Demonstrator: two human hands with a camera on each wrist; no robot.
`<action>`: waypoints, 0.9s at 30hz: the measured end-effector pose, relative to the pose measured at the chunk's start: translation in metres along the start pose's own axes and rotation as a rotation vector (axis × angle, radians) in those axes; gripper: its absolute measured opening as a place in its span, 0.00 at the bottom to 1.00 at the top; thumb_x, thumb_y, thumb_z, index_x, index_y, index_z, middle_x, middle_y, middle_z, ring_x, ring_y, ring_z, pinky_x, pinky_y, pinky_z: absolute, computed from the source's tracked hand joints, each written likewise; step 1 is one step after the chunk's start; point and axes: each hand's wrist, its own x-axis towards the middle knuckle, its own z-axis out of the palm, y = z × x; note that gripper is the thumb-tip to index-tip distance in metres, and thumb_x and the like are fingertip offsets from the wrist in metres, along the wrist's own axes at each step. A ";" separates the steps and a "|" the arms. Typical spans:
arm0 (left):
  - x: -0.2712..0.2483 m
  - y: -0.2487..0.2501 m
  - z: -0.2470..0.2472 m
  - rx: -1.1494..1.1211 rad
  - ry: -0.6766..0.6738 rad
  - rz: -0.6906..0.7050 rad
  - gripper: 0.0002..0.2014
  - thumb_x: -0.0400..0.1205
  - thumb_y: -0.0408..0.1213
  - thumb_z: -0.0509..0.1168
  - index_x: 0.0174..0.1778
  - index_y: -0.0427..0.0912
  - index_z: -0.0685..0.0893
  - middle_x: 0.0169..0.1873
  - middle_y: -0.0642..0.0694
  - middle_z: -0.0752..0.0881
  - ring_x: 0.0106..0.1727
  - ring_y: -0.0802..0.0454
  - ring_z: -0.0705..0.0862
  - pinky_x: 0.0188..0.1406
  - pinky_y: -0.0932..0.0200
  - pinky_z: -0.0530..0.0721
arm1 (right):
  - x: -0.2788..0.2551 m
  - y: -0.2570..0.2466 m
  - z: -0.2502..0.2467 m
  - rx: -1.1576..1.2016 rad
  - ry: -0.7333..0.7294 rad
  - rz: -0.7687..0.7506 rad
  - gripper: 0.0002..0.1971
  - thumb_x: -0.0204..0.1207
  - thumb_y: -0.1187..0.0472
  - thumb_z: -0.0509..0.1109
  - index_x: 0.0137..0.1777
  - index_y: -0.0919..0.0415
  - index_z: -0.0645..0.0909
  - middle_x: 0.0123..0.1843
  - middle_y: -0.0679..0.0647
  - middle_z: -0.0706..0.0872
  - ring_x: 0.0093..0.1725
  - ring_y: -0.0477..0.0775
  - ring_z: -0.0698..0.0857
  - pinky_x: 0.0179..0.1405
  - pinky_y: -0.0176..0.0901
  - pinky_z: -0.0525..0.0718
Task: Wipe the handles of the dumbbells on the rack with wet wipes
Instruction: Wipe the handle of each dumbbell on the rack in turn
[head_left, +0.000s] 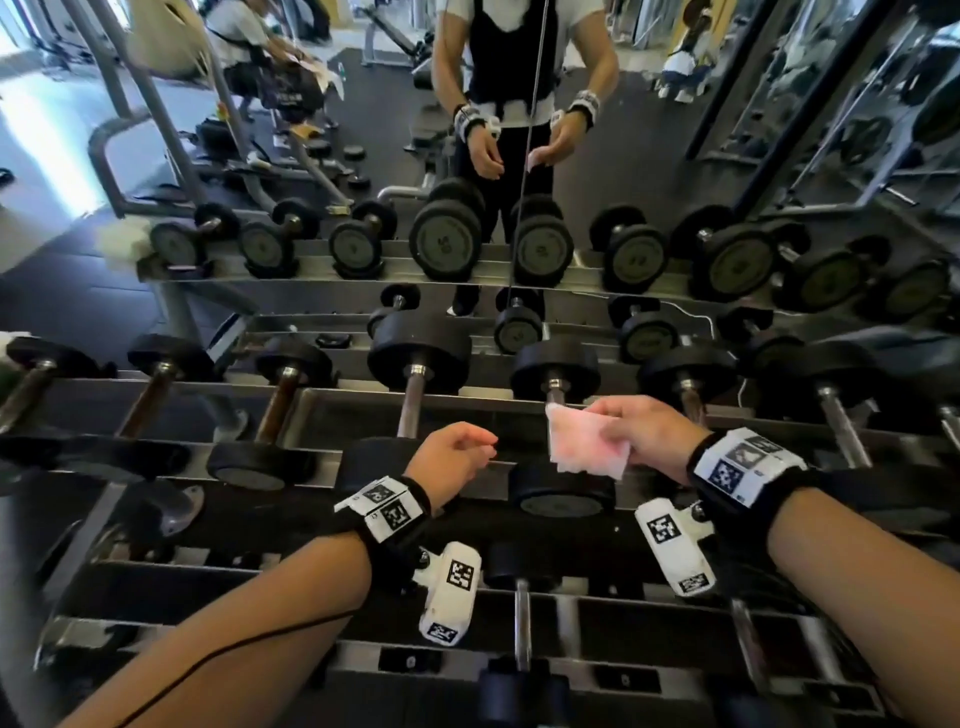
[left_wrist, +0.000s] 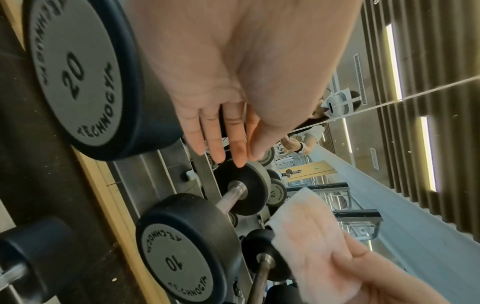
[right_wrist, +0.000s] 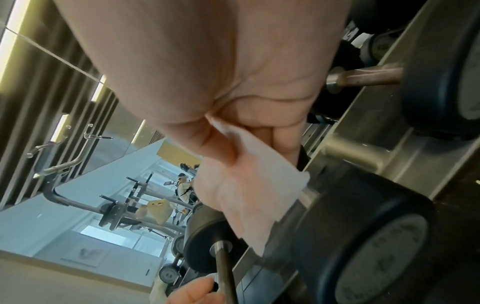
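Observation:
Black dumbbells with steel handles lie in a row on the top tier of the rack (head_left: 363, 402). My right hand (head_left: 608, 431) pinches a white wet wipe (head_left: 582, 447) between thumb and fingers; the wipe hangs just above one dumbbell's handle (head_left: 554, 391) and hides most of it. The right wrist view shows the wipe (right_wrist: 249, 195) drooping from the pinch beside a dumbbell head (right_wrist: 363, 236). My left hand (head_left: 480, 449) hovers empty over the neighbouring dumbbell's near head, next to its handle (head_left: 410, 402). In the left wrist view its fingers (left_wrist: 215, 142) are straight, and the wipe (left_wrist: 311, 236) shows beyond the dumbbell marked 10 (left_wrist: 182, 257).
A mirror behind the rack reflects the person (head_left: 511, 78), the dumbbells and gym machines. A lower tier holds another dumbbell (head_left: 522, 623) below my wrists. A white bundle (head_left: 124, 244) sits at the far left of the reflected rack. More dumbbells extend left and right.

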 end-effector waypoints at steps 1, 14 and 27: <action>0.007 -0.002 0.009 0.002 0.018 0.012 0.07 0.84 0.29 0.66 0.55 0.43 0.85 0.53 0.39 0.89 0.52 0.48 0.83 0.56 0.51 0.83 | 0.012 0.002 -0.009 -0.021 0.004 -0.013 0.15 0.78 0.78 0.60 0.54 0.65 0.85 0.42 0.59 0.84 0.43 0.55 0.82 0.45 0.50 0.79; 0.065 -0.024 0.088 -0.002 0.123 -0.185 0.22 0.71 0.40 0.82 0.60 0.48 0.84 0.58 0.49 0.87 0.63 0.50 0.85 0.69 0.49 0.82 | 0.129 0.070 -0.036 0.185 0.075 0.075 0.13 0.84 0.66 0.65 0.65 0.69 0.85 0.46 0.62 0.84 0.41 0.55 0.84 0.39 0.38 0.81; 0.076 -0.042 0.075 0.001 -0.005 -0.335 0.21 0.58 0.55 0.85 0.44 0.53 0.91 0.44 0.54 0.94 0.48 0.57 0.92 0.64 0.52 0.85 | 0.156 0.103 -0.001 0.104 -0.069 -0.057 0.16 0.87 0.56 0.62 0.72 0.56 0.82 0.63 0.56 0.86 0.57 0.48 0.83 0.61 0.29 0.74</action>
